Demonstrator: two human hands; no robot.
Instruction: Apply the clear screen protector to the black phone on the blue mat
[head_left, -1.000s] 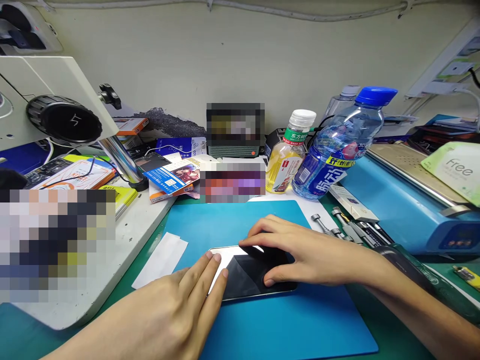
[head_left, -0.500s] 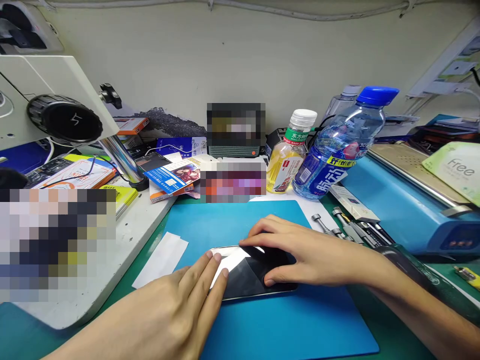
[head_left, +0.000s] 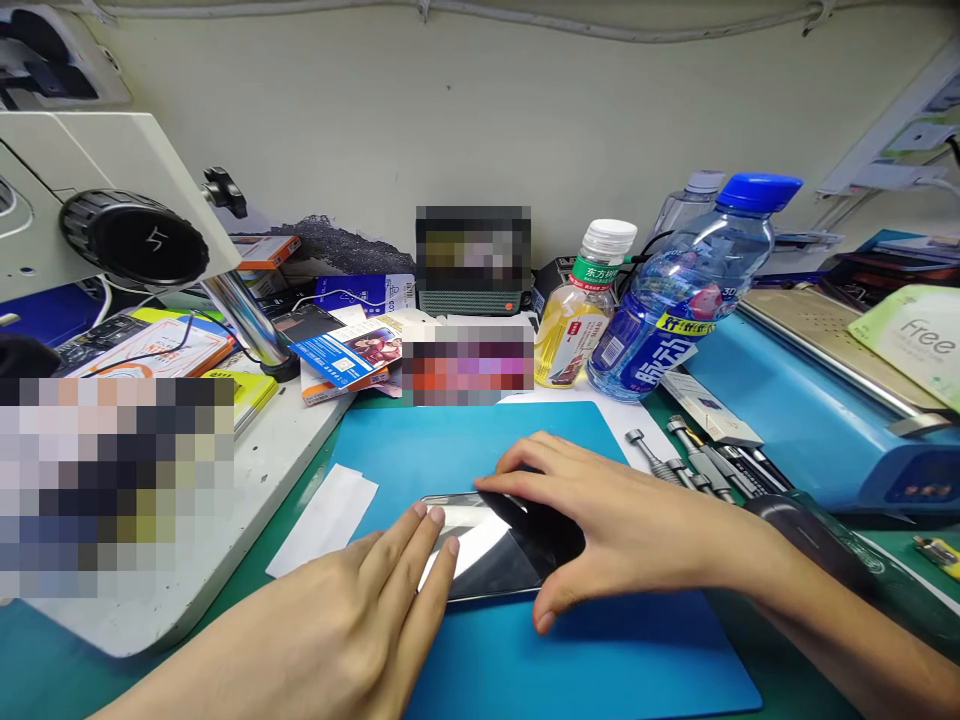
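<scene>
A dark, glossy smartphone (head_left: 487, 560) lies on a blue mat (head_left: 585, 660), its surface throwing back a bright white reflection. My left hand (head_left: 352, 610) rests outstretched fingers over the phone's left end, with the fingertips on the glass. Across the right part of the phone arches my right hand (head_left: 592, 530), its index finger at the far edge and its thumb at the near edge, gripping it by the sides. My right palm and fingers hide the phone's right end. A white slip of paper (head_left: 322, 520) lies left of my left hand.
A microscope stand (head_left: 247, 540) fills the left side. Behind the mat stand a yellow drink bottle (head_left: 574, 320) and a blue-capped bottle (head_left: 675, 300). Screwdrivers (head_left: 697, 460) and a blue machine (head_left: 810, 400) sit to the right. Boxes (head_left: 349, 350) lie at the back.
My right thumb has moved off the glass toward me, to the phone's near edge. The left hand stays in place on the phone.
</scene>
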